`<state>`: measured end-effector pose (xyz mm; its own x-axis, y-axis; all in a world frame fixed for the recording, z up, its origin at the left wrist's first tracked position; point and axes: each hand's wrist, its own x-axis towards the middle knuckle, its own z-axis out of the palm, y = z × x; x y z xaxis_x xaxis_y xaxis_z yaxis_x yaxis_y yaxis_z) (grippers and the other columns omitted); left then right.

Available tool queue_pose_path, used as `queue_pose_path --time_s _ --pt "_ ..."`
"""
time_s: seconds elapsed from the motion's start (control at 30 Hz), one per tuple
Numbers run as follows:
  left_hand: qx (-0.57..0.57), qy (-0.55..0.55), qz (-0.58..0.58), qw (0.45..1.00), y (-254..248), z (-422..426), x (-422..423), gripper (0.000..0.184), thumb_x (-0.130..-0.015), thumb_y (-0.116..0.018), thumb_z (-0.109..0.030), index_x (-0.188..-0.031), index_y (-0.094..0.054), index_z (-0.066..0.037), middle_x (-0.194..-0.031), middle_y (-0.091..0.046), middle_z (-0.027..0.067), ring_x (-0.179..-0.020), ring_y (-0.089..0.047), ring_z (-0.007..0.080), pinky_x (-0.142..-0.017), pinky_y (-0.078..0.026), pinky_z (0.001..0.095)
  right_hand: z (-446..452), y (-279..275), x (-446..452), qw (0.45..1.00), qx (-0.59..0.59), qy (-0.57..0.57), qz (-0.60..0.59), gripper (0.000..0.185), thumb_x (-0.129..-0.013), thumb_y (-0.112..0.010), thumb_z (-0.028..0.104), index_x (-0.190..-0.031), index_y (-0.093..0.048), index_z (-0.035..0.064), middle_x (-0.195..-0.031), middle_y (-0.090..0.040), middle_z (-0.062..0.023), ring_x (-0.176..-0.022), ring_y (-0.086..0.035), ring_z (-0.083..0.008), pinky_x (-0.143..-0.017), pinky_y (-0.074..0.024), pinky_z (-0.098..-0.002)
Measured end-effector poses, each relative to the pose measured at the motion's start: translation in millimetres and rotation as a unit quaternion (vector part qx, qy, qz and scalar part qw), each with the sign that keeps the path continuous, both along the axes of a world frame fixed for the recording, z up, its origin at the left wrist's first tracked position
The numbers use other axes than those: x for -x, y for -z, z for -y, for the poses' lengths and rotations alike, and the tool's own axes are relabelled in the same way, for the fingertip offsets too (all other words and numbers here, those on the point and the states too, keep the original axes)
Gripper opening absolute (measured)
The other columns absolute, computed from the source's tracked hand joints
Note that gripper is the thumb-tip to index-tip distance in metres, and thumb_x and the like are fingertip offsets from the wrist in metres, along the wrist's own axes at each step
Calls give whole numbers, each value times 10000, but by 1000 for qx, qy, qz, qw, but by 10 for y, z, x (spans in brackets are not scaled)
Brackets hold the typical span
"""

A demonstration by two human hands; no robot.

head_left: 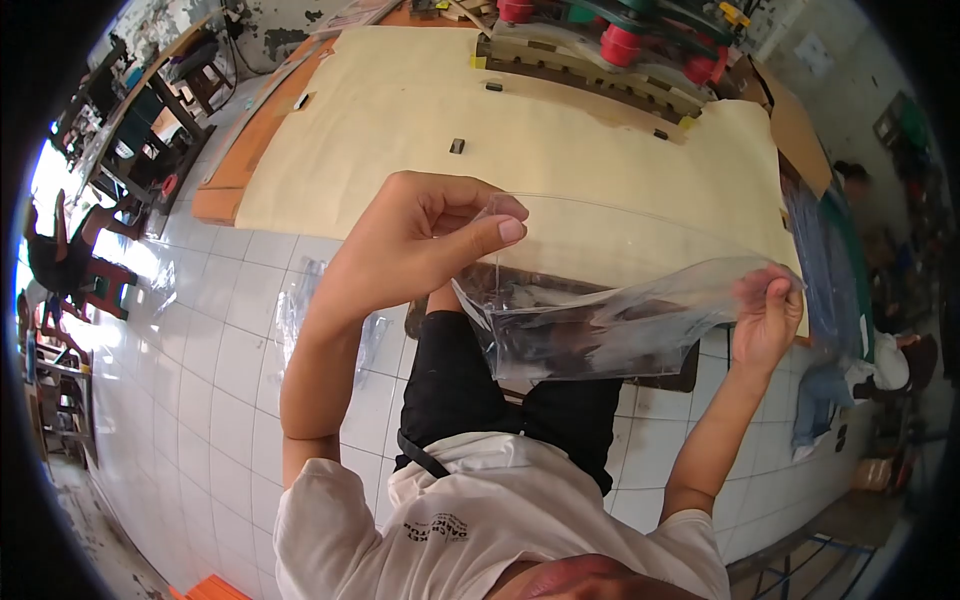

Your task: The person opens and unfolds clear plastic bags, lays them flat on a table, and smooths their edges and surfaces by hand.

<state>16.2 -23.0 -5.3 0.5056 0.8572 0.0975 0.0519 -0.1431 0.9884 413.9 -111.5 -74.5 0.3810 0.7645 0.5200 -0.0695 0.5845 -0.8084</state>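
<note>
A clear plastic sheet (600,325), folded or bag-like, is stretched between my two hands above my lap and the near edge of the table. My left hand (430,235) pinches its upper left corner between thumb and fingers. At the sheet's right end, my right hand (768,315) grips the edge, its fingertips partly seen through the plastic. Beyond the sheet, pale yellow paper (370,120) covers the table, with small dark blocks (457,146) lying on it.
A machine with red knobs (620,45) stands at the table's back. Clear plastic (300,310) lies on the tiled floor at the left, and plastic sheets (825,270) hang at the right. People sit at far left (70,250) and far right (885,365).
</note>
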Motion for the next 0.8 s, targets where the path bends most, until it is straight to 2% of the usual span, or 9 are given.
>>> queue_pose_path --time_s 0.4,0.6,0.67,0.7,0.77,0.8 --pt "-3 10 31 999 -15 -68 -22 249 -939 -676 -101 -1055 -690 118 -929 -739 188 -909 -728 232 -864 -567 334 -4 -34 54 1000 11 27 -4 297 -946 -695 244 -1064 -657 -26 -889 -699 -116 -779 -689 -195 -685 -619 -361" --pt "-64 -12 20 998 73 -130 -88 248 -972 -627 -106 -1077 -691 109 -915 -740 174 -894 -722 212 -854 -558 321 -38 -75 102 998 46 43 -5 301 -955 -688 249 -1088 -666 -21 -874 -699 -111 -738 -680 -177 -657 -595 -321" --pt "-68 -24 70 995 110 -144 -125 328 -995 -616 -213 -1080 -694 94 -962 -734 171 -964 -704 233 -878 -546 353 -69 -67 117 997 66 47 -11 298 -960 -682 244 -1092 -669 -23 -860 -698 -106 -718 -674 -162 -657 -595 -316" --pt "-69 -22 70 995 134 -135 -148 328 -995 -616 -213 -1080 -694 94 -962 -734 171 -964 -704 233 -878 -546 353 -78 -79 123 997 65 49 -12 298 -960 -682 244 -1092 -669 -23 -860 -698 -106 -718 -674 -162 -657 -595 -316" --pt "-268 -155 131 942 178 -67 -185 414 -903 -722 -339 -1077 -703 36 -1008 -726 124 -1005 -685 234 -909 -517 361 -74 -100 128 997 63 54 -11 294 -963 -678 238 -1091 -669 -27 -856 -697 -104 -710 -672 -153 -655 -595 -315" --pt "-268 -153 130 942 180 -30 -157 414 -903 -722 -339 -1077 -703 36 -1008 -726 124 -1005 -685 234 -909 -517 361 -66 -91 118 996 63 56 -13 294 -963 -678 238 -1091 -669 -27 -856 -697 -104 -710 -672 -153 -655 -595 -315"
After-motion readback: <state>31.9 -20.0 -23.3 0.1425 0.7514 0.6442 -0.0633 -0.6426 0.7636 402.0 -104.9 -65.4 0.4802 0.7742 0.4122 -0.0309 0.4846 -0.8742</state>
